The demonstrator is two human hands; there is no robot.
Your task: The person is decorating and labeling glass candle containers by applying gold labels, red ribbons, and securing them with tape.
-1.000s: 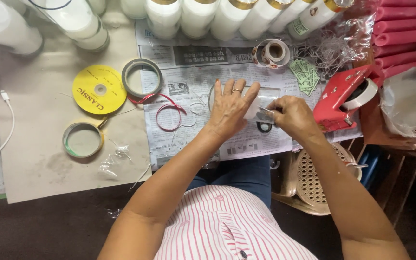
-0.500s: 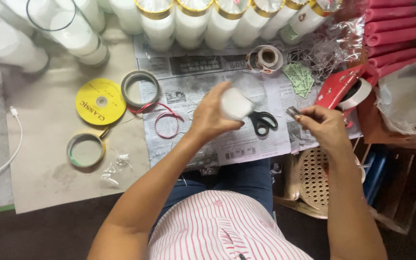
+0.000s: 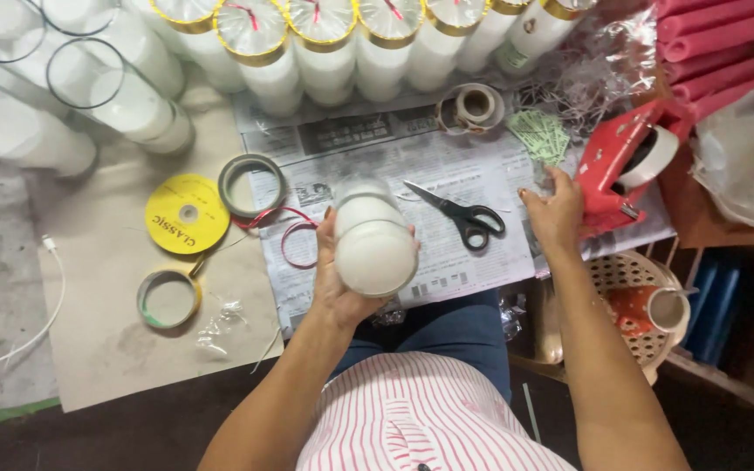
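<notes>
Far left: white cable (image 3: 19,336) on grey floor, clear glass cylinders (image 3: 119,96) above it. On the tan sheet (image 3: 106,349): yellow ribbon spool (image 3: 187,214), grey tape ring (image 3: 253,185), green-rimmed roll (image 3: 168,298), red ribbon loop (image 3: 294,240) spilling onto the newspaper (image 3: 447,174). Left hand (image 3: 342,283) wrapped around a white candle jar (image 3: 373,240), lifted off the newspaper, base tilted toward the camera. Black-handled scissors (image 3: 464,214) lie just right of the jar, untouched. Right hand (image 3: 556,214) down at the newspaper's right edge, fingers curled next to the red tape dispenser (image 3: 617,161); can't tell if it's pinching anything. Gold-rimmed candles (image 3: 342,39) line the top; pink rolls (image 3: 717,44) far right.
</notes>
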